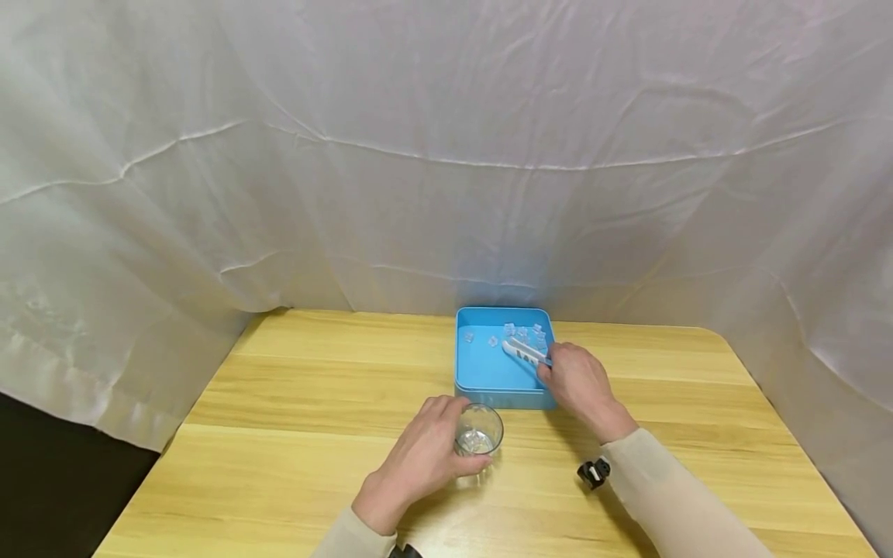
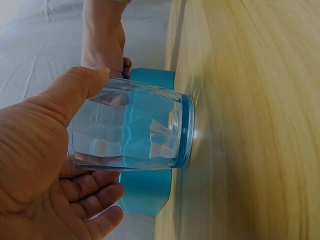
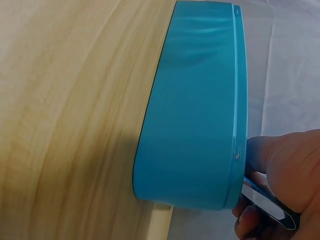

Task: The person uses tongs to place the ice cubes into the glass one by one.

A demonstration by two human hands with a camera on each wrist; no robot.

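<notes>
My left hand (image 1: 424, 456) holds a clear drinking glass (image 2: 150, 125) around its side, thumb on one side and fingers on the other. The glass stands upright on the table, with some clear cube-like pieces (image 1: 476, 442) at its bottom. Behind it is an open blue box (image 1: 504, 399). Over the box's right edge, my right hand (image 1: 580, 381) grips a pair of tongs (image 1: 525, 353), whose white tips reach down inside. Several clear ice-like cubes (image 1: 510, 329) lie in the box, mostly at the back right. In the right wrist view the box wall hides the tongs' tips.
A light wooden table (image 1: 314, 387) carries everything. Pale cloth (image 1: 446, 209) hangs behind it and along both sides. The box stands near the table's back edge, its front wall close to the glass.
</notes>
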